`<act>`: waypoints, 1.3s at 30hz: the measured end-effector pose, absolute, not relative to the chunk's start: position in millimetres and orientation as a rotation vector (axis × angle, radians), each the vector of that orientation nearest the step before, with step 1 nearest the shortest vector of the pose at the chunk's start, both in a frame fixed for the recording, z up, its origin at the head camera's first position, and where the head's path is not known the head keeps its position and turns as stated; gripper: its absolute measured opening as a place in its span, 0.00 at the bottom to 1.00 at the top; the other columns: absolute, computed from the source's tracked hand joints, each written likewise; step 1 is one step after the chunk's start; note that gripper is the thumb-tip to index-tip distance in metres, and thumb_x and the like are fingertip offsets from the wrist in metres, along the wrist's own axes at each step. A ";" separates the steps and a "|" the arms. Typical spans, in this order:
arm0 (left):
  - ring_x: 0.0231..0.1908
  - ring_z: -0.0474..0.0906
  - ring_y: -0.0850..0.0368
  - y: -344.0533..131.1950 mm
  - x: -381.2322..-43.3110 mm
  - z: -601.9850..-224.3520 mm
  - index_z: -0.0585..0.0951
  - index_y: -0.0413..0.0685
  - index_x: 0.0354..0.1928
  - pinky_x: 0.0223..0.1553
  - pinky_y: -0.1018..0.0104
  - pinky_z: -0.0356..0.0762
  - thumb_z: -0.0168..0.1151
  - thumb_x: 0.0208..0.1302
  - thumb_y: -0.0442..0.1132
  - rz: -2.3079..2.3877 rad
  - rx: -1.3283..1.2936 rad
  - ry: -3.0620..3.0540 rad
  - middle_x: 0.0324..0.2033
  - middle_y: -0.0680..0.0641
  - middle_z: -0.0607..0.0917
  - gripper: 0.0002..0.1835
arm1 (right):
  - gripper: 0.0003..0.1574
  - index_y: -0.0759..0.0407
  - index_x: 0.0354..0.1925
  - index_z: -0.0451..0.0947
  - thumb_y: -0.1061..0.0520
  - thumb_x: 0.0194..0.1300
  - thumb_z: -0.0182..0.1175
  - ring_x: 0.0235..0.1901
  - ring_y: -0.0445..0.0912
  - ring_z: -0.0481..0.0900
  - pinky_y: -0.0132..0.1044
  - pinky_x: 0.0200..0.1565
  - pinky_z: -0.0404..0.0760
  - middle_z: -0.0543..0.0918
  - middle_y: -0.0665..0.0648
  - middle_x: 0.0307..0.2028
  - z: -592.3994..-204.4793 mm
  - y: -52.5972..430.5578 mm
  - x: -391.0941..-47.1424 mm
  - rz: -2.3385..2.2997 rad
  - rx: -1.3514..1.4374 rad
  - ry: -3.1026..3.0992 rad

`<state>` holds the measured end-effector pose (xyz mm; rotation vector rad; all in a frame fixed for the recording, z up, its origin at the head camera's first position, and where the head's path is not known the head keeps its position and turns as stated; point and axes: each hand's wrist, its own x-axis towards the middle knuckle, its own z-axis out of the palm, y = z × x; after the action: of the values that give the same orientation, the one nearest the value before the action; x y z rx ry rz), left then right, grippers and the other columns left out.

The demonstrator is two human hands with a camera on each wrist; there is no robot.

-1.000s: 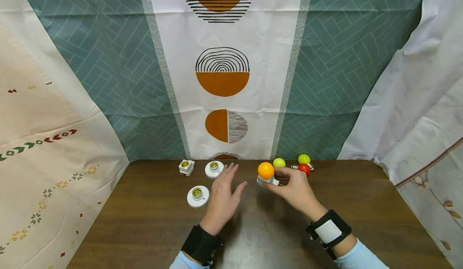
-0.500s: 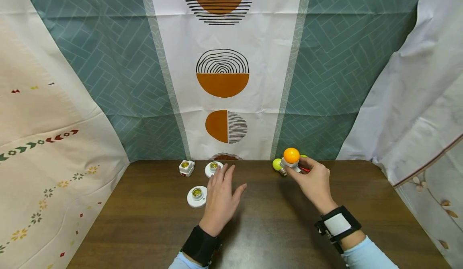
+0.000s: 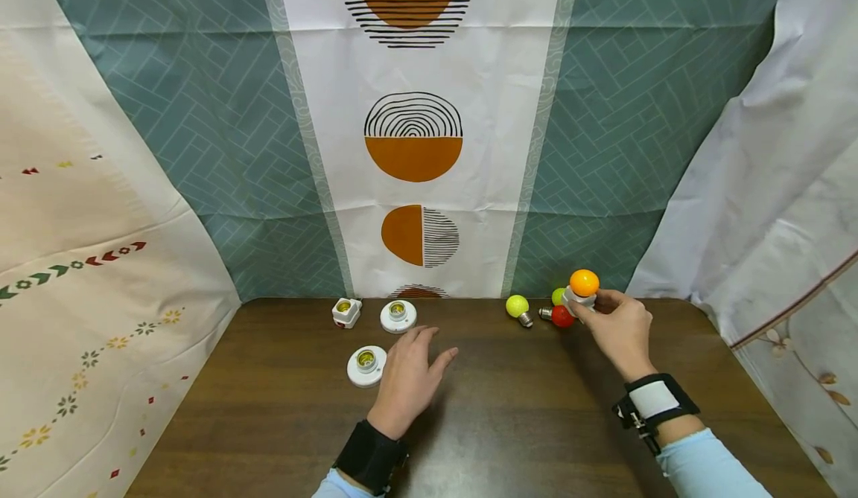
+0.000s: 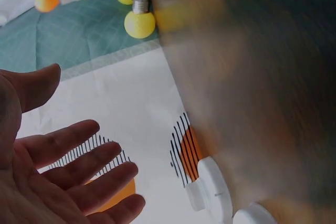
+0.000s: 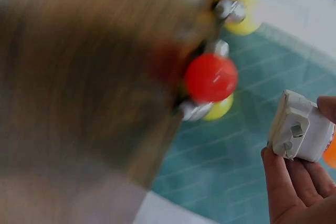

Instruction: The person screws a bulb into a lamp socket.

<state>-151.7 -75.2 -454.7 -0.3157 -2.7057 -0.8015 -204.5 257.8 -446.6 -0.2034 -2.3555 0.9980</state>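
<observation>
My right hand [image 3: 618, 330] grips a white square lamp holder [image 3: 578, 301] with an orange bulb [image 3: 585, 283] seated in it, raised over the table's back right. In the right wrist view the lamp holder [image 5: 300, 127] shows its underside, pinched between thumb and fingers. A red bulb [image 3: 561, 316] and a yellow-green bulb [image 3: 558, 296] lie beside it, the latter partly hidden. Another yellow-green bulb [image 3: 517, 305] lies farther left. My left hand [image 3: 407, 379] has its fingers extended and holds nothing, close to a round white lamp holder [image 3: 366, 366].
A second round lamp holder [image 3: 398, 316] and a square lamp holder [image 3: 345, 313] stand at the table's back left. A patterned cloth [image 3: 596, 148] hangs along the back edge of the wooden table [image 3: 509, 423]. Pale cloths drape both sides.
My right hand has carried the lamp holder with the orange bulb to the right, past the loose bulbs. The left hand has barely moved.
</observation>
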 end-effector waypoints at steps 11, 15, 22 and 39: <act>0.53 0.71 0.52 -76.3 -151.8 -458.1 0.77 0.49 0.54 0.52 0.53 0.67 0.58 0.60 0.61 -0.910 -0.285 -2.777 0.52 0.48 0.76 0.28 | 0.35 0.65 0.41 0.81 0.38 0.47 0.69 0.36 0.52 0.75 0.44 0.40 0.66 0.82 0.61 0.32 -461.6 307.9 -213.4 0.934 -0.448 -2.363; 0.53 0.71 0.53 -77.1 -151.8 -459.1 0.77 0.49 0.53 0.52 0.54 0.68 0.58 0.59 0.60 -0.925 -0.286 -2.792 0.51 0.48 0.76 0.28 | 0.32 0.65 0.37 0.82 0.39 0.45 0.70 0.36 0.52 0.74 0.45 0.41 0.65 0.82 0.60 0.31 -468.0 319.2 -214.7 0.912 -0.499 -2.352; 0.53 0.71 0.52 -79.1 -152.4 -460.0 0.78 0.47 0.52 0.51 0.55 0.69 0.60 0.59 0.59 -0.946 -0.299 -2.778 0.51 0.48 0.76 0.27 | 0.34 0.68 0.39 0.81 0.40 0.47 0.69 0.42 0.60 0.71 0.52 0.46 0.62 0.81 0.65 0.37 -471.5 334.6 -218.6 0.933 -0.584 -2.409; 0.52 0.71 0.53 -79.3 -153.2 -459.1 0.78 0.49 0.51 0.51 0.56 0.68 0.60 0.58 0.59 -0.906 -0.312 -2.774 0.50 0.49 0.77 0.26 | 0.37 0.73 0.44 0.77 0.42 0.51 0.67 0.44 0.62 0.69 0.53 0.45 0.66 0.78 0.69 0.41 -485.3 343.7 -223.2 0.931 -0.677 -2.540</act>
<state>-153.2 -79.3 -459.1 -0.3119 -2.7745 -0.9060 -223.2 343.7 -485.3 -0.6766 -2.5395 0.9313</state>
